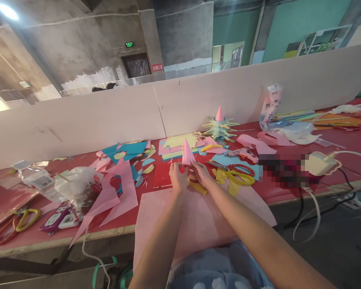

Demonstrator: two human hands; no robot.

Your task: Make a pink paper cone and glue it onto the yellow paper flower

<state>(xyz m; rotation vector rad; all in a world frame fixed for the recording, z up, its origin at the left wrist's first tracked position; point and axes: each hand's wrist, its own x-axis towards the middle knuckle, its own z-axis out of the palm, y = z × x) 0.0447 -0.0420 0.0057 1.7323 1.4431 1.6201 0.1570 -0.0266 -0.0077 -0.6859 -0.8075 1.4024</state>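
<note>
A pink paper cone stands point up between my hands, at the middle of the table. My left hand curls round its lower left side, while my right hand has its fingers closed at the lower right side. The fingers partly hide the bottom of the cone. Red paper lies beside my left hand, and yellow paper pieces lie just below my fingers. Under my forearms spreads a large pink sheet.
Behind, a green and yellow paper tower with a pink cone tip stands near the white partition. Yellow-handled scissors and a pink glue gun lie right. Pink scraps, a plastic bag and more scissors lie left.
</note>
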